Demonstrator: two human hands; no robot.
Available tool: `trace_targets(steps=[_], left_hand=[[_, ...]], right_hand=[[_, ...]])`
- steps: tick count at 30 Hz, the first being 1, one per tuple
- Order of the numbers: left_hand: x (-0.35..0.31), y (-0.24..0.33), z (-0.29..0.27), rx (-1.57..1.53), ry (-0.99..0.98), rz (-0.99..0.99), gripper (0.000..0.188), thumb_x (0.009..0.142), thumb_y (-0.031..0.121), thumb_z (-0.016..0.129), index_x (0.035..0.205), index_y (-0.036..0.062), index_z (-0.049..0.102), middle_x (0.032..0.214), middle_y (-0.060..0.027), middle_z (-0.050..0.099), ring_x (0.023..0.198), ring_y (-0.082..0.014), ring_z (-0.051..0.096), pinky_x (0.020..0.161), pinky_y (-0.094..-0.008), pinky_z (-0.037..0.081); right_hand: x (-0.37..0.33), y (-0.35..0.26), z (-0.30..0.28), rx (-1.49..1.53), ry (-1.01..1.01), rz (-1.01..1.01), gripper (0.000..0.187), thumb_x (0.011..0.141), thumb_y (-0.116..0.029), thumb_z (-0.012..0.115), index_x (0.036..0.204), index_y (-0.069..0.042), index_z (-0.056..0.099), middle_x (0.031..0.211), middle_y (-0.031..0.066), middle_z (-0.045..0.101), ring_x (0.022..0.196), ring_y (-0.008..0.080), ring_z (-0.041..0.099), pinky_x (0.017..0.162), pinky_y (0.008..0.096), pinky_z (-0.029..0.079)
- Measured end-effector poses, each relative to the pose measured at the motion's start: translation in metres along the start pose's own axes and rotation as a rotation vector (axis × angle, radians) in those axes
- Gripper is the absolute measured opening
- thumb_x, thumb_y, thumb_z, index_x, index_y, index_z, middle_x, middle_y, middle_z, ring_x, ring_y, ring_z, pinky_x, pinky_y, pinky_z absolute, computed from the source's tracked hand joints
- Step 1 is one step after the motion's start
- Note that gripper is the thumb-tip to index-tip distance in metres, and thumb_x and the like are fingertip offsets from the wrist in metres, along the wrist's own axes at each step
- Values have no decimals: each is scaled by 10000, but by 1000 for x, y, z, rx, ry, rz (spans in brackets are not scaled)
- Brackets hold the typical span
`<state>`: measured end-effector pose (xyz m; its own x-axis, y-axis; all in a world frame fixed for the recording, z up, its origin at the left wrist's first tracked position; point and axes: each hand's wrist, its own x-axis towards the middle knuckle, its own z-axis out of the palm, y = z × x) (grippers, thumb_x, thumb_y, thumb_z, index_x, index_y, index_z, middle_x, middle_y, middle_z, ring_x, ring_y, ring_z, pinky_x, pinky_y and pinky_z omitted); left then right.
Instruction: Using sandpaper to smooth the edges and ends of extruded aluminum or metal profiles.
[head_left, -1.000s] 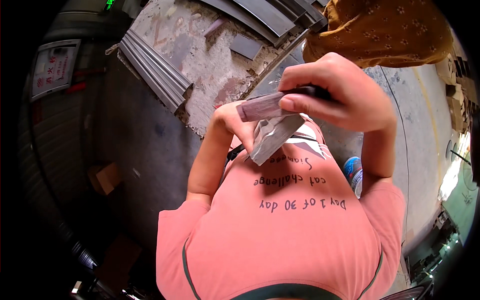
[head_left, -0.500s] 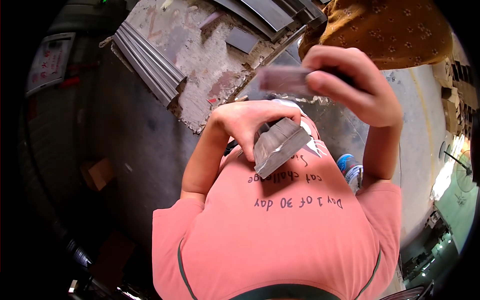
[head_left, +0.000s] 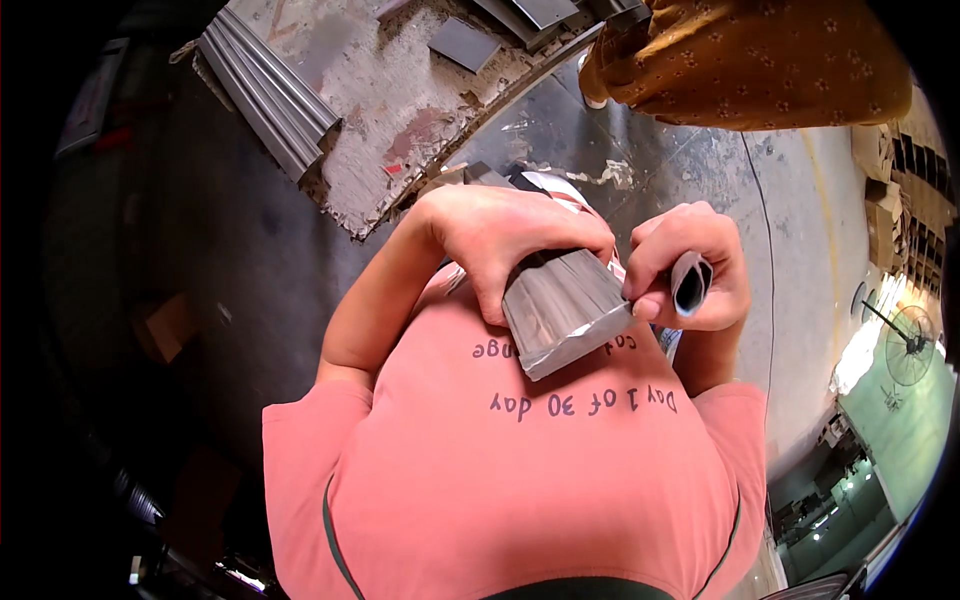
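Observation:
My left hand (head_left: 505,232) is wrapped round a thick grey stack of thin, strip-like pieces (head_left: 565,300) in front of my chest. The stack lies tilted, its near end facing me, with a lighter edge. Just right of it, my right hand (head_left: 700,250) is closed on a grey rolled sheet (head_left: 691,285), whose hollow, dark end points toward me. My right thumb and fingertip come up against the right corner of the stack; whether they pinch a piece of it I cannot tell.
Long grey metal profiles (head_left: 270,100) lie on a worn, stained bench top (head_left: 375,130), with a small grey plate (head_left: 465,44) farther right. Someone in brown flowered cloth (head_left: 750,70) is close by at the far right. Cardboard (head_left: 880,200) and a fan (head_left: 908,345) are at the right.
My right hand has come down and toward me with the rolled sheet, from above right to beside the stack. The stack has turned a little in my left hand.

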<state>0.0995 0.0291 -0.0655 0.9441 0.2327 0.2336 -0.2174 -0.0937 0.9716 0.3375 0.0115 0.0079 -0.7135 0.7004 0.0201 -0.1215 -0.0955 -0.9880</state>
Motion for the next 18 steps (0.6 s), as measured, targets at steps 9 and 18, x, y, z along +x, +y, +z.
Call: trace_targets(steps=[9, 18], left_hand=[[2, -1, 10, 9, -40, 3, 853, 463, 238, 854, 1232, 25, 553, 1136, -158, 620, 1106, -350, 595, 974, -410, 472], [-7, -3, 22, 19, 5, 1, 872, 467, 254, 862, 1252, 30, 553, 1166, -163, 624, 1142, -356, 587, 978, -410, 485]], right_hand=[[-1, -9, 7, -138, -65, -43, 211, 591, -56, 694, 793, 4, 700, 739, 122, 698, 646, 281, 698, 613, 309, 535], [-4, -32, 10, -301, 67, 18, 346, 637, -180, 748, 887, 46, 670, 783, 123, 699, 687, 235, 700, 643, 303, 525]])
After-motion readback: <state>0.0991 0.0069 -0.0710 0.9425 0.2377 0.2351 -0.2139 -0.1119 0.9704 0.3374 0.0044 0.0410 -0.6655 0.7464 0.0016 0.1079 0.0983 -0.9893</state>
